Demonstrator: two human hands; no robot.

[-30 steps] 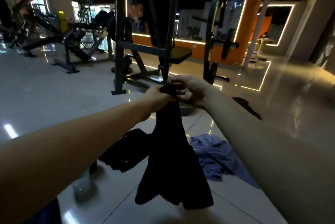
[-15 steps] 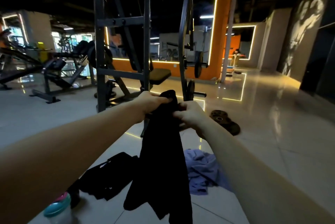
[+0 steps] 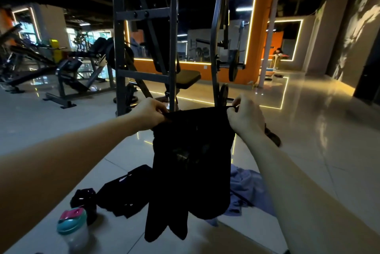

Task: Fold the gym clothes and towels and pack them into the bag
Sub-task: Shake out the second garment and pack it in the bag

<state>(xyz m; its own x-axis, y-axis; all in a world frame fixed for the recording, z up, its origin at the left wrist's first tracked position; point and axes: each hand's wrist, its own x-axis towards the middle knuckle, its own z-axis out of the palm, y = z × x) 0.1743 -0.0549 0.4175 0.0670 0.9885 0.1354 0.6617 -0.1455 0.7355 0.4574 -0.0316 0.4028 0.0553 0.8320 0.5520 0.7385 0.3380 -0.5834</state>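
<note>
A pair of black shorts [image 3: 191,163] hangs spread out in front of me, held up by its waistband. My left hand [image 3: 149,112] pinches the waistband's left corner and my right hand [image 3: 244,116] pinches the right corner with a thin drawstring. Both legs of the shorts dangle above the floor. Behind them on the tiles lies a crumpled blue-grey towel [image 3: 246,190]. A black bag [image 3: 123,192] lies on the floor to the lower left, partly hidden by the shorts.
A shaker bottle [image 3: 73,227] with a teal and pink lid stands at the lower left, a small dark item [image 3: 84,198] behind it. A tall weight rack [image 3: 144,48] and bench stand straight ahead. Weight plates [image 3: 272,135] lie on the floor behind my right wrist.
My hands have moved apart along the waistband, stretching the bunched shorts out flat. The view has tilted up a little.
</note>
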